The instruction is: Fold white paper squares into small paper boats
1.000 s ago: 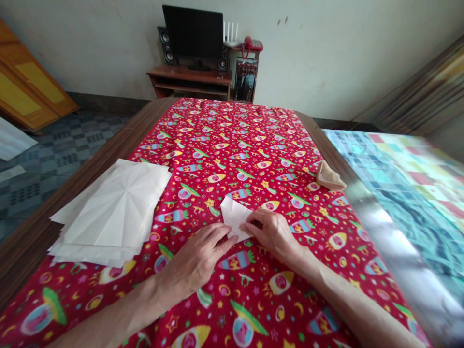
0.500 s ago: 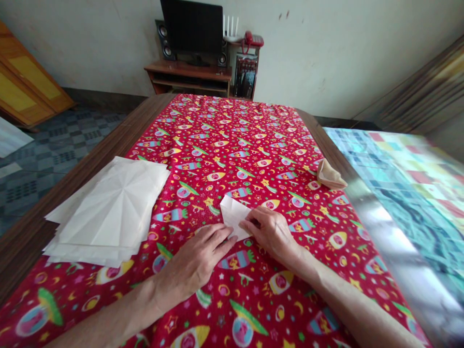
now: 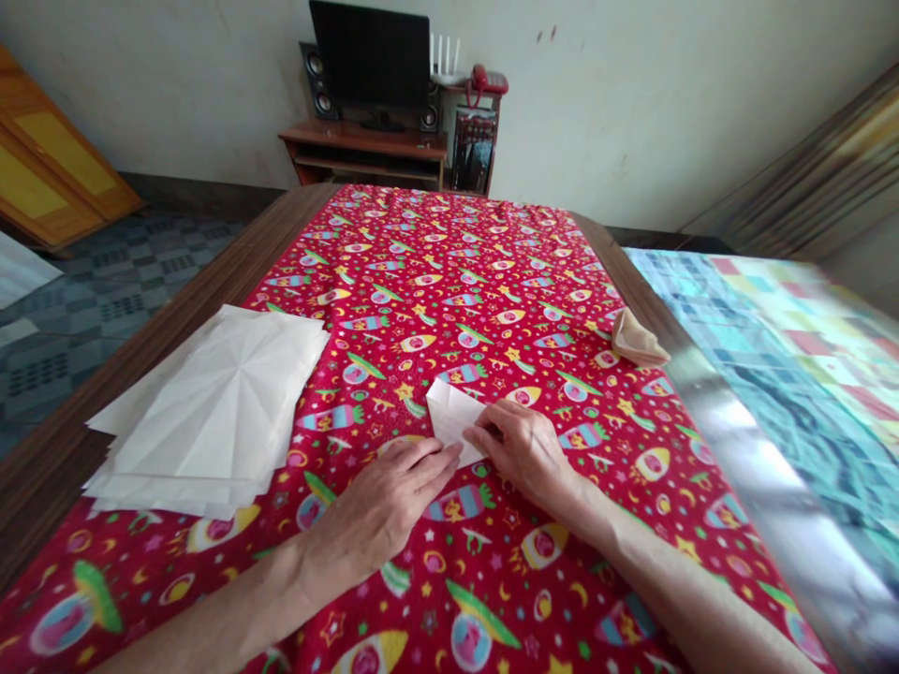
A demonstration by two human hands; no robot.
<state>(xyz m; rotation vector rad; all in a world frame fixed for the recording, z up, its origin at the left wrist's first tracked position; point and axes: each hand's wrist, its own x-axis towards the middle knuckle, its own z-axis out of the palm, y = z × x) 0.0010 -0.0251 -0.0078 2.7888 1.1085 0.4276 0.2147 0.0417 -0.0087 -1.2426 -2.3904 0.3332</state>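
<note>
A small folded piece of white paper (image 3: 453,407) lies on the red patterned cloth, partly covered by both hands. My right hand (image 3: 526,445) is closed on its right side, thumb and bent fingers pinching the edge. At the lower left edge, my left hand (image 3: 397,491) has its fingers close together, with the tips on the paper. What lies beneath those fingertips is hidden. Left of my hands rests a stack of white paper sheets (image 3: 225,402), its top sheet marked with creases that fan out from one point.
The red cloth (image 3: 464,309) with rocket prints covers a brown wooden table (image 3: 231,257). A folded beige item (image 3: 638,339) sits near the right edge. Beyond the table stand a monitor (image 3: 372,56) and a red telephone (image 3: 488,82). A checked cloth (image 3: 765,346) lies at right.
My left fingers have shifted very slightly on the paper. The right hand keeps its pinch, and the paper stays in place.
</note>
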